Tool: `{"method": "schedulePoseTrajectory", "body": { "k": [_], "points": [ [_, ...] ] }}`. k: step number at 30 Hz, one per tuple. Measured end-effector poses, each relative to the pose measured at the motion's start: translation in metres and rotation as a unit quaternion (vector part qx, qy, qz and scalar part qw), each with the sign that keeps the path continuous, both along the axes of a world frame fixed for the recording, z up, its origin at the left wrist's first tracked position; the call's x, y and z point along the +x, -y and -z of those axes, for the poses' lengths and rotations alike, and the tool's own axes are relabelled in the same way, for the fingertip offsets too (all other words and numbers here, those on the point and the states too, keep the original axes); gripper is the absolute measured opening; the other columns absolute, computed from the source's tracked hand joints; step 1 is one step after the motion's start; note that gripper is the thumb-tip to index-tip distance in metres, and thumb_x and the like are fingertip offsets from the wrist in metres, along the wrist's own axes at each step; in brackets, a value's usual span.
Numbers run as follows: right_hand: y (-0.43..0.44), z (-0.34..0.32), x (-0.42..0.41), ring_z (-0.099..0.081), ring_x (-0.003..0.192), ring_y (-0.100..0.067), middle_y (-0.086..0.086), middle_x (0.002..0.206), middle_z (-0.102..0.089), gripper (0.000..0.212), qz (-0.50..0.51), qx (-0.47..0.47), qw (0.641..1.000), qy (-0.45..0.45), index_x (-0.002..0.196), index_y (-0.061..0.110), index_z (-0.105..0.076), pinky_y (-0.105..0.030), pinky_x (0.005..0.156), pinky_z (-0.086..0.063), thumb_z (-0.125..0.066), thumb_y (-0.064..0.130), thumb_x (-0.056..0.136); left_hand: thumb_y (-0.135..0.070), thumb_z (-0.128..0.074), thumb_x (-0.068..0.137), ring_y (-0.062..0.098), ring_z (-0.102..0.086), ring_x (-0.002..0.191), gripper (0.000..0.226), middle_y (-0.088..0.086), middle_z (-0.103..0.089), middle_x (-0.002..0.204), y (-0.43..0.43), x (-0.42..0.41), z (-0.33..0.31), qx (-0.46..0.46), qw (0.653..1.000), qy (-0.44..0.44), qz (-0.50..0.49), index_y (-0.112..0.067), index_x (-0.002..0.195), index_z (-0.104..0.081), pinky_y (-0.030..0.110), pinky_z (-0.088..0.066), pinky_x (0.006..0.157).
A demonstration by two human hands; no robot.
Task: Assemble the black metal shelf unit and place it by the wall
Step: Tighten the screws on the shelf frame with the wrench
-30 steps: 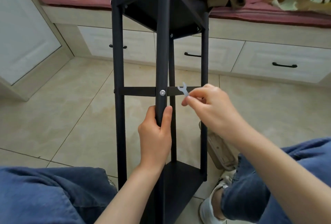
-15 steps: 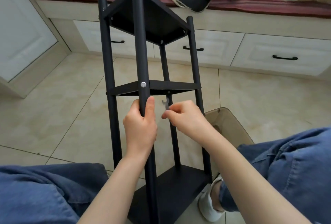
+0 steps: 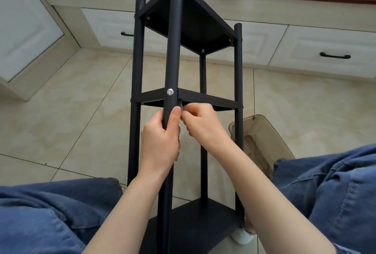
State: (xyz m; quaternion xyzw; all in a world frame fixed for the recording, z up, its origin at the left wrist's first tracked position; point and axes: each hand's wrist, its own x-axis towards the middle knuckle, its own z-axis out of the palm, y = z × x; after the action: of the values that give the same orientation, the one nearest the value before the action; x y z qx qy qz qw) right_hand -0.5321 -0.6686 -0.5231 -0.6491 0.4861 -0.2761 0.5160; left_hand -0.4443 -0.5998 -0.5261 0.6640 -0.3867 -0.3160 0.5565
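The black metal shelf unit (image 3: 203, 99) stands on the tiled floor between my knees, with three black shelves bolted to four round posts. My left hand (image 3: 160, 142) grips the nearest post just below a silver bolt head (image 3: 170, 92) at the middle shelf. My right hand (image 3: 201, 123) is tucked under that middle shelf beside the post, fingers curled and pinching a small grey wrench (image 3: 180, 105), of which only a sliver shows.
A translucent brown bin (image 3: 262, 137) lies on the floor to the right behind the unit. A white drawer bench (image 3: 305, 46) with a pink cushion and a dark bag runs along the back. My jeans-clad legs flank the unit, and a white shoe (image 3: 242, 235) is near its base.
The unit has shifted in view and more of its top shelf shows. My right hand moved left with the wrench, up under the middle shelf next to the post. My left hand kept its grip.
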Motion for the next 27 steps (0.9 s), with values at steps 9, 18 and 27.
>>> {"method": "schedulePoseTrajectory", "body": {
  "k": [9, 18, 27],
  "points": [
    [-0.002, 0.007, 0.000, -0.045, 0.058, -0.018, -0.002, 0.055, -0.050, 0.031, 0.019, -0.018, 0.999, 0.019, 0.062, 0.009, -0.061, -0.036, 0.058, -0.042, -0.057, 0.021, 0.090, -0.042, -0.050, 0.102, 0.018, -0.043, 0.041, 0.034, -0.003, -0.046, 0.054, 0.001, 0.000, -0.001, 0.003, 1.000, 0.004, 0.002, -0.018, 0.078, -0.055, 0.031, -0.035, 0.038],
    [-0.003, 0.011, 0.003, -0.032, 0.048, -0.007, 0.013, 0.041, -0.039, 0.052, 0.038, -0.069, 0.996, 0.048, 0.046, 0.027, -0.040, -0.021, 0.051, -0.027, -0.057, 0.014, 0.093, -0.045, -0.046, 0.103, 0.016, -0.044, 0.041, 0.038, -0.005, -0.046, 0.053, 0.001, 0.001, 0.001, 0.004, 1.000, 0.021, 0.002, -0.015, 0.082, -0.057, 0.033, -0.038, 0.040],
    [-0.002, 0.020, 0.008, -0.054, 0.061, -0.031, -0.011, 0.058, -0.061, 0.033, 0.040, -0.142, 0.988, 0.041, 0.065, 0.005, -0.063, -0.037, 0.057, -0.047, -0.059, 0.021, 0.094, -0.043, -0.046, 0.104, 0.018, -0.044, 0.039, 0.041, 0.000, -0.047, 0.056, -0.001, 0.002, 0.004, 0.003, 1.000, 0.012, -0.004, -0.013, 0.077, -0.051, 0.032, -0.037, 0.039]
  ]
}}
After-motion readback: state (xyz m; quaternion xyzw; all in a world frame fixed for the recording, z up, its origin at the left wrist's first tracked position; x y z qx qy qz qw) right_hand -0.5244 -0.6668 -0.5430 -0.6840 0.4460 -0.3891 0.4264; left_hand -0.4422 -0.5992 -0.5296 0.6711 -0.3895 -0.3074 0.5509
